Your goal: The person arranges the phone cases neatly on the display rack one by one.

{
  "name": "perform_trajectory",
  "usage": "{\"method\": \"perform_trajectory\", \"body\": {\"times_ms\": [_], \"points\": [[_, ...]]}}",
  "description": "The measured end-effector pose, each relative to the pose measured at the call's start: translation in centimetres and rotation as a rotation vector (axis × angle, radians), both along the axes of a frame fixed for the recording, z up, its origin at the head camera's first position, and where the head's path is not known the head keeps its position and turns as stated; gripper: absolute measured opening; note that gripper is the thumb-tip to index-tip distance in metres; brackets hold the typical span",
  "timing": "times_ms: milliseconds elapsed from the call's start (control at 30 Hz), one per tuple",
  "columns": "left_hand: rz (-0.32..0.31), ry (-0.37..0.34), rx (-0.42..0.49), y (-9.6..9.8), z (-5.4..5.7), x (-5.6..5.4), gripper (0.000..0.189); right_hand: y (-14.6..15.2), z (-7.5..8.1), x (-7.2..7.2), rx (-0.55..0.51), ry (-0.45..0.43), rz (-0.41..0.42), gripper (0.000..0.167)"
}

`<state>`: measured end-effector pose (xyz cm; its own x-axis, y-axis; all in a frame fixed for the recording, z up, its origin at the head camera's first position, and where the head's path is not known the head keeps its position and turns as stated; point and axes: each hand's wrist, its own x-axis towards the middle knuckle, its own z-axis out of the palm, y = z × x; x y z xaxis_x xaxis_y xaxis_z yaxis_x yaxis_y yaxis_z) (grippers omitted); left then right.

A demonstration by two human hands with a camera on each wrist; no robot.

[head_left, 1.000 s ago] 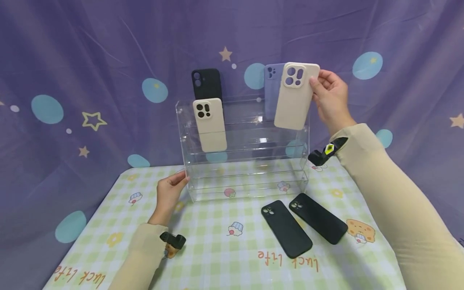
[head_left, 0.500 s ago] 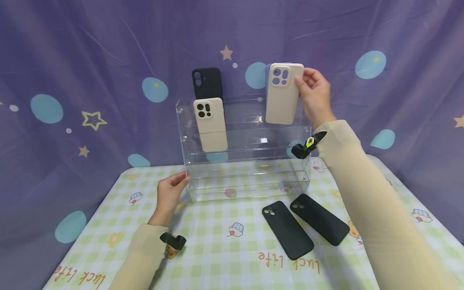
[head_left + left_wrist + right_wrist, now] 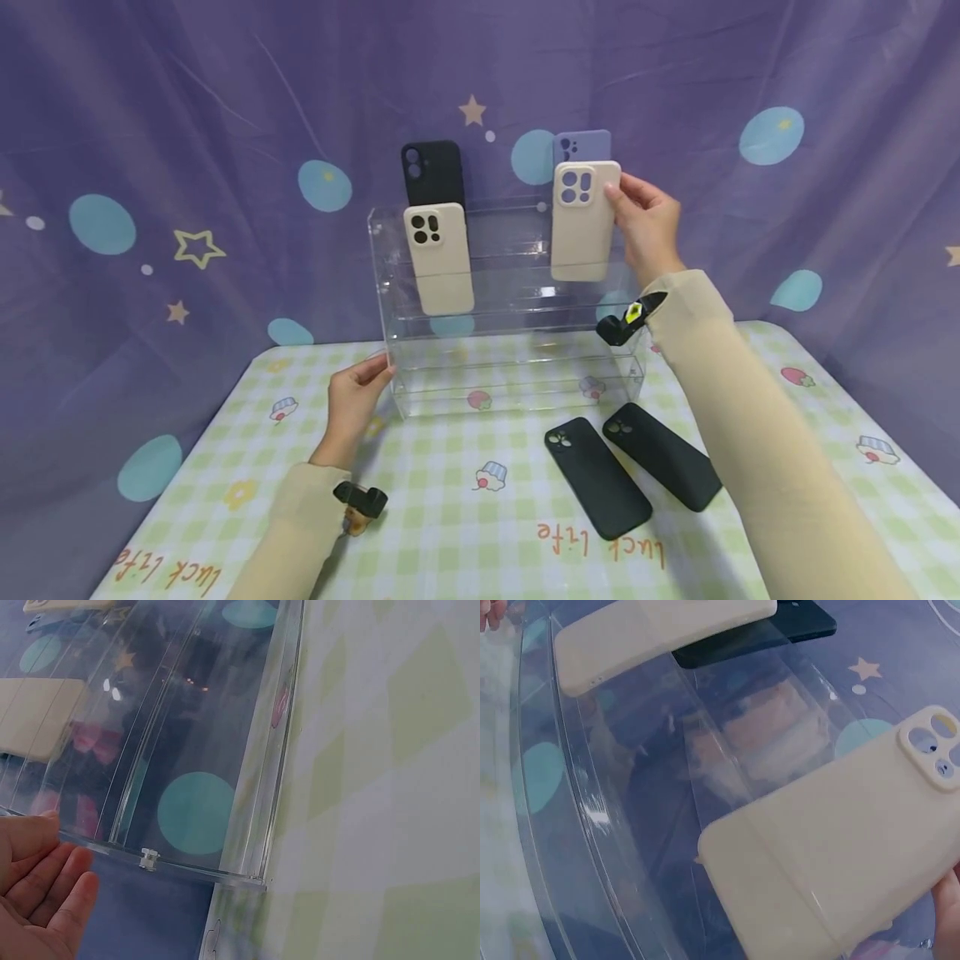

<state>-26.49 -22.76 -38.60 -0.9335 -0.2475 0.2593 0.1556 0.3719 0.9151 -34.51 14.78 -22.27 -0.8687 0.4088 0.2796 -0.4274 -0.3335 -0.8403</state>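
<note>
My right hand [image 3: 649,227] pinches a cream phone case [image 3: 581,237] by its upper right edge, thumb in front. The case stands nearly upright, and its lower end sits behind a clear front lip of the acrylic display stand [image 3: 517,367]. Behind it, the top of a lavender phone case [image 3: 592,144] shows; the rest is hidden. My left hand [image 3: 354,400] grips the stand's left side edge between thumb and fingers, as the left wrist view also shows. On the stand's left, another cream phone case [image 3: 442,275] leans in front of a black phone case [image 3: 433,171].
Two dark phone cases, one nearer the middle [image 3: 597,479] and one farther right [image 3: 663,458], lie on the checked tablecloth [image 3: 442,533] before the stand. A purple patterned curtain [image 3: 225,100] hangs behind the table.
My right hand has moved left, then down, bringing the cream case in front of the lavender one and lowering it into the stand. The left hand keeps its grip on the stand.
</note>
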Motion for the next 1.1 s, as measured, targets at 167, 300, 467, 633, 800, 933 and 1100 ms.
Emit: {"method": "perform_trajectory", "body": {"times_ms": [167,300,467,633,800,933,1100], "points": [[-0.001,0.007,-0.002,0.0,-0.1,0.1,0.027,-0.2,-0.6,0.5,0.079,-0.087,-0.04,0.02],[0.005,0.016,-0.008,-0.1,-0.1,0.1,0.027,-0.3,-1.1,0.8,0.076,-0.137,-0.007,0.01],[0.0,0.026,-0.006,-0.1,-0.2,0.1,0.026,0.2,-1.8,0.9,0.076,-0.18,0.014,0.013],[-0.002,0.021,0.006,0.0,-0.2,0.1,0.027,0.5,-2.0,0.9,0.102,-0.211,-0.006,0.012],[-0.001,0.029,0.012,-0.1,-0.2,0.0,0.027,0.4,-2.1,1.0,0.087,-0.197,-0.007,0.011],[-0.007,0.027,0.014,-0.1,-0.3,0.0,0.027,0.5,-2.4,1.4,0.079,-0.211,0.003,0.01],[-0.011,0.019,0.019,-0.1,-0.4,0.0,0.028,0.9,-3.0,2.6,0.066,-0.193,0.018,0.032]]}}
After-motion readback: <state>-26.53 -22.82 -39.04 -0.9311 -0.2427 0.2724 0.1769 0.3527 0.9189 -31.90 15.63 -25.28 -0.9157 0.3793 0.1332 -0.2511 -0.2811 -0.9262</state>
